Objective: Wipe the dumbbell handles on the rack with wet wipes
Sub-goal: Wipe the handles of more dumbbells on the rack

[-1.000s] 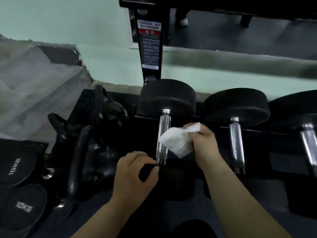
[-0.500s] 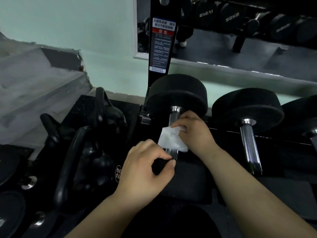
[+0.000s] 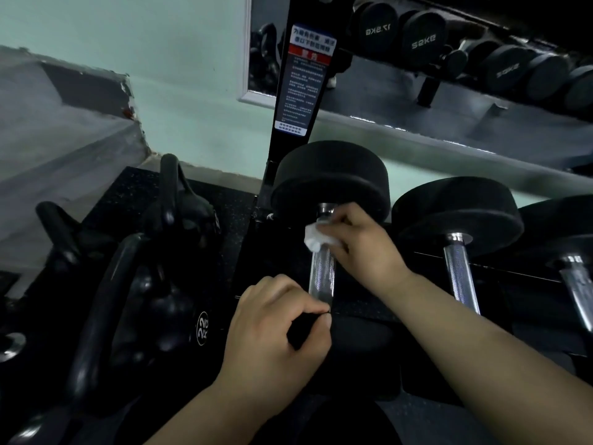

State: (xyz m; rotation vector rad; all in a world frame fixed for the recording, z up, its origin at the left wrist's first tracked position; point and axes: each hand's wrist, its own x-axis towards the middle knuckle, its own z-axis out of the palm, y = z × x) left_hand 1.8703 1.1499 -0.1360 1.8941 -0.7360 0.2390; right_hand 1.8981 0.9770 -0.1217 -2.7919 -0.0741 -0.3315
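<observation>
A black dumbbell lies on the rack with its chrome knurled handle (image 3: 322, 277) pointing away from me. My right hand (image 3: 362, 248) grips a crumpled white wet wipe (image 3: 313, 236) wrapped round the far end of that handle, just under the far black head (image 3: 330, 178). My left hand (image 3: 276, 332) curls over the near black head (image 3: 359, 335) of the same dumbbell, thumb and fingers pinching its top edge. A second dumbbell handle (image 3: 460, 271) and a third handle (image 3: 577, 290) lie to the right, untouched.
Black kettlebells (image 3: 167, 252) crowd the floor mat at left, one marked 22. The rack's black upright (image 3: 298, 91) with a warning label rises behind the dumbbell. A wall mirror (image 3: 449, 59) above reflects more dumbbells. The grey wall slopes at far left.
My right hand has slid the wipe up the handle from its middle to the far end, bunching it tighter. My left hand stays on the near head. The view tilted upward.
</observation>
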